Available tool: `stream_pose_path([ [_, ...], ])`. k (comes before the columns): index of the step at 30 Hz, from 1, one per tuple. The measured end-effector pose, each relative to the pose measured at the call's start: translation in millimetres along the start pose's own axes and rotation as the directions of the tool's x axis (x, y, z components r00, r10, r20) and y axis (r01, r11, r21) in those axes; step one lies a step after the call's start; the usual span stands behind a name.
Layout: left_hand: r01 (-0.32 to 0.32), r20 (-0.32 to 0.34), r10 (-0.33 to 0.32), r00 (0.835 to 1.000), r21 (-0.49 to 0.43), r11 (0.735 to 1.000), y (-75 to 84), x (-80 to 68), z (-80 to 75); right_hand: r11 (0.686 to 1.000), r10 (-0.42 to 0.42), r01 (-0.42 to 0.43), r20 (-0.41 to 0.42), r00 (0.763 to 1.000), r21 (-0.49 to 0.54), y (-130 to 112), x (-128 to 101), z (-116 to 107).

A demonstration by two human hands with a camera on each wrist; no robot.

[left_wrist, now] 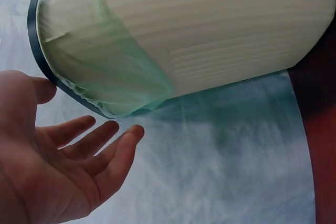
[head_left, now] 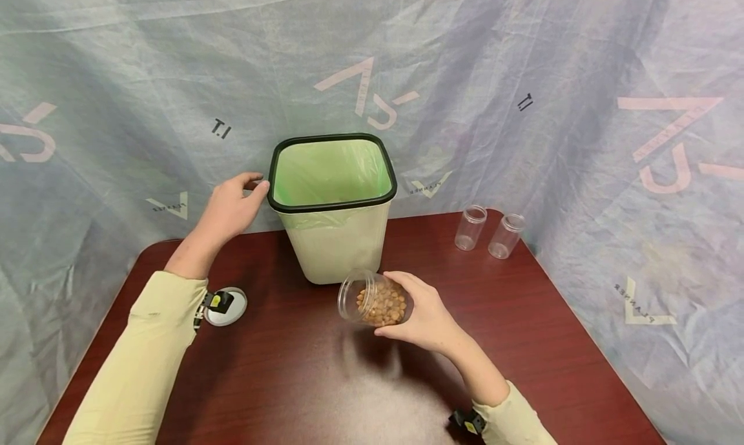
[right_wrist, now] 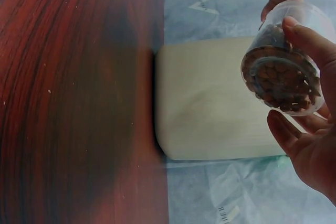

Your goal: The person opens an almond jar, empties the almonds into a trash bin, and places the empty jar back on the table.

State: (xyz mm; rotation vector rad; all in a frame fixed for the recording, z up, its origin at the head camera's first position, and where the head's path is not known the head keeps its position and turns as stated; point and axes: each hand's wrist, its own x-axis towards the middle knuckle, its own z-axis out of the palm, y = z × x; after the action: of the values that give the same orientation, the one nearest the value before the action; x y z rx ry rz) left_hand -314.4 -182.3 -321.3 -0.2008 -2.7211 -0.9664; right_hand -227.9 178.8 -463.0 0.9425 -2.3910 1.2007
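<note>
A cream bin (head_left: 334,245) (left_wrist: 220,30) (right_wrist: 210,98) with a black rim and green liner stands at the back of the dark red table (head_left: 523,341). My left hand (head_left: 231,206) (left_wrist: 63,166) is open beside the bin's left rim, thumb touching the black edge. My right hand (head_left: 427,316) (right_wrist: 310,145) grips a clear open jar (head_left: 374,298) (right_wrist: 283,59) tilted on its side above the table, just in front of the bin. The jar holds brown nut-like pieces.
Two empty clear jars (head_left: 469,227) (head_left: 506,236) stand at the table's back right. A round lid (head_left: 228,306) lies on the table by my left forearm. A wrinkled printed sheet (head_left: 610,141) hangs behind and around the table.
</note>
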Motion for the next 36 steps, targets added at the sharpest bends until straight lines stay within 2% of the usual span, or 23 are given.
stream_pose_path([
  [8,0.031,0.068,-0.031,0.997,-0.005,1.000,7.4,10.1,-1.9,1.000,0.008,-0.008,0.010,1.000,-0.004,0,-1,0],
  [13,0.052,0.077,-0.051,0.996,-0.004,0.999,13.4,17.6,-1.0,1.000,0.009,-0.009,0.009,1.000,-0.004,2,-2,0],
  [20,0.099,0.123,-0.105,0.987,0.051,0.994,23.5,28.2,-0.3,1.000,0.009,-0.009,0.005,1.000,-0.003,5,-3,-1],
  [25,0.151,0.191,-0.160,0.968,0.058,0.987,31.0,37.1,-1.3,1.000,0.007,-0.007,0.011,1.000,-0.005,5,-3,-2],
  [32,0.252,0.281,-0.231,0.932,-0.043,0.967,36.3,43.8,1.5,1.000,0.011,-0.011,0.009,1.000,0.001,5,-5,-1],
  [36,0.277,0.292,-0.234,0.927,-0.116,0.954,35.8,42.0,3.2,1.000,0.020,-0.020,0.017,1.000,0.009,4,-6,1],
])
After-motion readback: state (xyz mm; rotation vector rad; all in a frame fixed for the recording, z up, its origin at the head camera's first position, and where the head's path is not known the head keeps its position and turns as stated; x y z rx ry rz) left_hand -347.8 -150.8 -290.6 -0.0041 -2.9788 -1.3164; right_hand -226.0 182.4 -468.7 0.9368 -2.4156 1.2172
